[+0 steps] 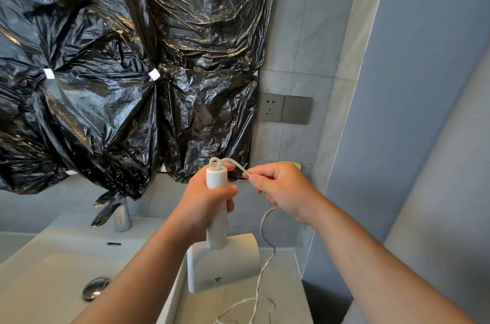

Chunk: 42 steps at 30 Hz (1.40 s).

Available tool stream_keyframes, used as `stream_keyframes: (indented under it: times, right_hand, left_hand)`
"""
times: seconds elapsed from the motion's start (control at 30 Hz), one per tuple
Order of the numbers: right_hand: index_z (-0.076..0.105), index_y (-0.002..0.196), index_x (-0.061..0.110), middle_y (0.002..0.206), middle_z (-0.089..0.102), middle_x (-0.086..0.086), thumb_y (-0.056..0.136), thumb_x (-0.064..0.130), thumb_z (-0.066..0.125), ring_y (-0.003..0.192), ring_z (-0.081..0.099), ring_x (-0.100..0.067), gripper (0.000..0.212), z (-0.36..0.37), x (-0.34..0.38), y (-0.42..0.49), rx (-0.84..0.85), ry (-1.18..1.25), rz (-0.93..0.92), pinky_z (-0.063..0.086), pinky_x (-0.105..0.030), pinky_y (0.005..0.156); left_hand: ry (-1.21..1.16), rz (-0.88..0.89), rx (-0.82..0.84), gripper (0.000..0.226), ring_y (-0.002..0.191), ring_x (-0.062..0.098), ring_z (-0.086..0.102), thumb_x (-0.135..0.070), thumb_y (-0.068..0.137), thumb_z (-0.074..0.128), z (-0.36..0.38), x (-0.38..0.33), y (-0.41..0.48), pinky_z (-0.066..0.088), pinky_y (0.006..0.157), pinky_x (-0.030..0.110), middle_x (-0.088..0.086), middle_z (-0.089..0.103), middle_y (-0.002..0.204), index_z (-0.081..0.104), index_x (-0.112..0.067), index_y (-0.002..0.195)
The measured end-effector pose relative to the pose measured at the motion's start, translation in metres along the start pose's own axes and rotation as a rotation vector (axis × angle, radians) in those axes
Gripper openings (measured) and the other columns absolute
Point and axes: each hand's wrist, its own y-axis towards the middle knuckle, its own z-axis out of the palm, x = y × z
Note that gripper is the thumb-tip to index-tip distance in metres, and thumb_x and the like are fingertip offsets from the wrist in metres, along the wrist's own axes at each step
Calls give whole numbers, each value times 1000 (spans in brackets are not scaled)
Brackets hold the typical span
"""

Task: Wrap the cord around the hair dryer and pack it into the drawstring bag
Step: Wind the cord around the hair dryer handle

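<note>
Hands gripping hair dryer (pixel 220 244), cord (pixel 262 265), sink counter (pixel 281 284)

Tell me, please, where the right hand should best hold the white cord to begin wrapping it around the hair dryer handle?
Probably close to where the cord leaves the handle end, from the right, as the right hand pinches it now. There it loops out of the hair dryer, which the left hand holds upside down, and the slack hangs below.
</note>
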Motion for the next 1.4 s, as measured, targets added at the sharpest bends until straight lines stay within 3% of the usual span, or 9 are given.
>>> stream_keyframes:
  times: [0.2, 0.3, 0.47, 0.63, 0.8, 0.97, 1.03, 1.2, 1.4]
  right_hand:
    - [67, 71, 24, 49, 51, 8, 87, 21, 67, 43, 45, -9, 16, -1, 6, 4, -9, -111, 20, 36, -19, 39]
    - [65, 73, 20, 57, 55, 3, 88, 20, 66, 46, 49, -10, 15, -1, -1, 1, 72, -115, 60, 39, -22, 40]
    - [70, 70, 26, 55, 57, 7, 82, 27, 71, 52, 54, -12, 13, 7, -14, 0, 61, -174, 39, 46, -28, 50]
    - [70, 69, 31, 64, 62, 11, 78, 17, 74, 62, 54, -5, 17, 8, -17, 2, 79, -196, -42, 47, -26, 62]
    - [66, 73, 37, 78, 64, 11, 78, 11, 73, 70, 56, -3, 27, 6, -16, -4, 7, -283, -139, 47, -19, 69]
    - [69, 92, 30, 105, 52, 22, 83, 22, 70, 83, 50, 2, 12, 10, -29, -16, -25, -552, -274, 39, -11, 76]
    - [66, 95, 27, 100, 52, 16, 83, 26, 67, 93, 50, -3, 12, 17, -36, -17, -82, -648, -346, 40, -17, 84]
    - [61, 79, 23, 78, 49, 18, 81, 19, 62, 80, 48, -13, 5, 30, -39, -10, -259, -598, -432, 43, -30, 73]
    - [62, 69, 31, 64, 58, 15, 81, 15, 67, 61, 49, 0, 20, 8, -27, 7, -111, -99, -249, 41, -22, 62]
  left_hand:
    - [-445, -87, 78, 53, 57, 16, 50, -8, 59, 70, -9, -7, 6, 43, 61, 30, 5, 53, 64, 64, -16, 112]
    - [-565, -108, 70, 56, 62, 15, 52, -5, 53, 71, -16, -9, 11, 46, 71, 33, 3, 54, 72, 67, -19, 107]
    - [-529, -114, 82, 32, 104, 32, 69, -1, 65, 56, -21, -15, 14, 51, 90, 55, 14, 73, 103, 60, -14, 94]
    - [-578, -33, -30, 27, 58, 17, 57, 1, 64, 56, -21, -14, 18, 57, 77, 42, 2, 54, 62, 53, -14, 87]
    - [-624, 42, -152, 24, 50, 12, 47, 0, 63, 52, -24, -17, 20, 49, 59, 27, -2, 48, 56, 53, -14, 82]
    - [-742, 121, -284, 25, 47, 11, 44, 6, 78, 40, -34, -28, 24, 42, 62, 27, -4, 47, 57, 49, -17, 74]
    - [-743, 134, -315, 27, 47, 12, 43, 7, 80, 37, -35, -32, 25, 41, 62, 27, -3, 46, 57, 48, -17, 73]
    - [-801, 108, -332, 25, 48, 12, 43, 5, 79, 37, -39, -34, 25, 41, 61, 27, -3, 45, 58, 47, -17, 72]
    - [-733, 88, -129, 18, 47, 12, 42, 0, 69, 45, -56, -38, 21, 46, 54, 25, -4, 42, 59, 48, -17, 74]
